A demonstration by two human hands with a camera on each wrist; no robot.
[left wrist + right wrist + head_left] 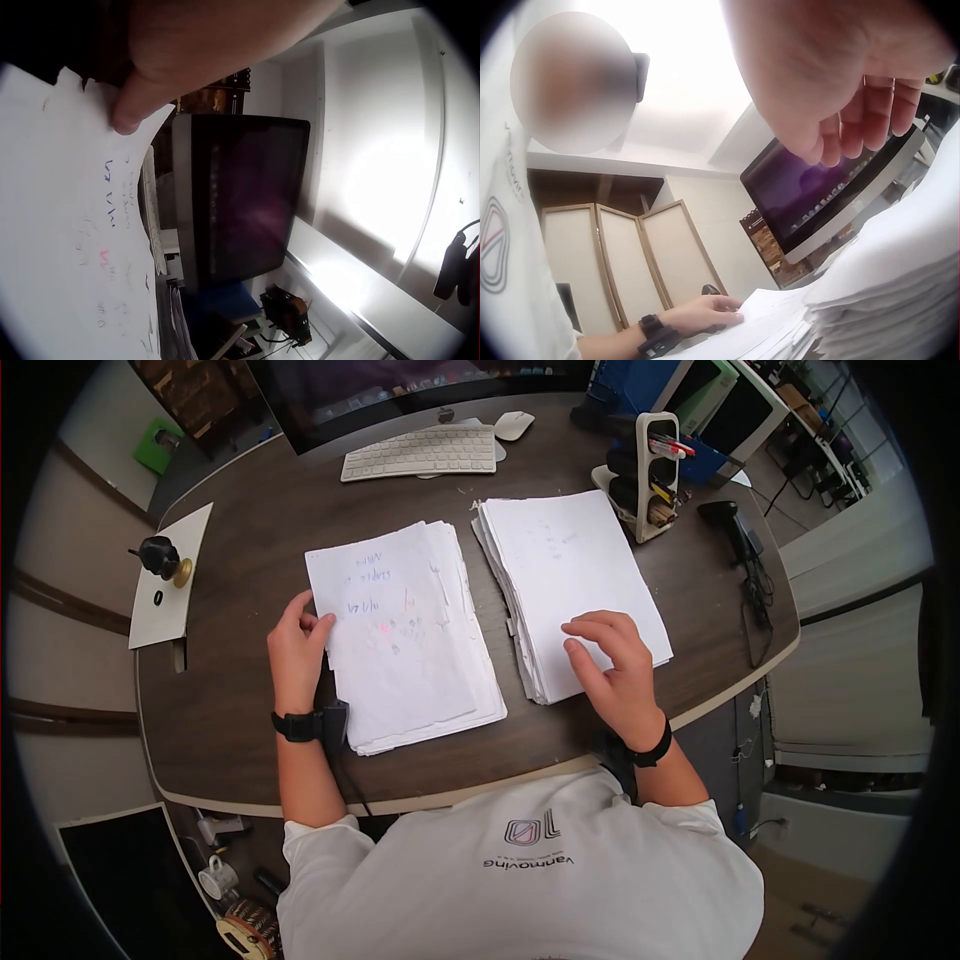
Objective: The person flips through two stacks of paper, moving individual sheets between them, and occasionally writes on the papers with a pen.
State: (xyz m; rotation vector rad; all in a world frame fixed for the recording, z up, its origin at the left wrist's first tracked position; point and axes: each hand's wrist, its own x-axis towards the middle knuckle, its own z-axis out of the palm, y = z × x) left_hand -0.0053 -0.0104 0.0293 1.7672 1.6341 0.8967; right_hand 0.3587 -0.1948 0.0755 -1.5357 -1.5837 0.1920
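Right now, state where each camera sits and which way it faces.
Head: head-worn, facing forward and down at the left paper stack and right paper stack; shows the left hand, right hand, forearms and shirt.
Left wrist: wrist-worn, facing across the left paper stack toward the monitor; shows part of the left hand.
Right wrist: wrist-worn, facing the person's left across both stacks; shows both hands, the blurred head and shirt.
Shared: both wrist views include the monitor.

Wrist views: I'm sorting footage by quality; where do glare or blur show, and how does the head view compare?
Left wrist: white glare beyond the monitor, left hand dim; right wrist: washed-out white beside the right hand, a round blurred patch at upper left; head: papers evenly lit, corners black.
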